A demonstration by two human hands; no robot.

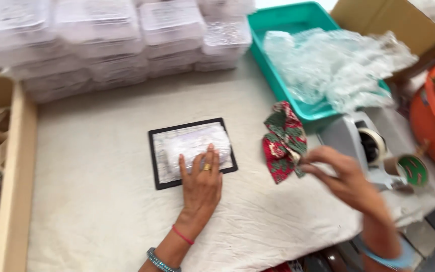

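1. Red-and-green patterned fabric bow [284, 142]: pinched at its lower edge by the right hand [346, 179], fingers closed on the cloth, held in the air just right of the tray.
2. Black-rimmed flat tray [193, 152]: lying on the cloth-covered worktop [101, 191], carrying a pale wrapped packet [197, 143] at its centre.
3. Left hand [201, 182]: laid flat, fingers spread and open, pressing on the near edge of the packet and tray; gripping nothing.
4. For a clean placement: best kept pressed flat with the left hand so the tray cannot slide, with the bow held by its knot rather than a loop, judged from the loose hang of the cloth.
5. Teal bin [278, 75] of clear crumpled wrap, tape dispenser [366, 146] and stacked clear boxes [101, 40]: near, but apart from both hands.
6. Risk, as a judgement: bow set off-centre if lowered one-handed in haste.
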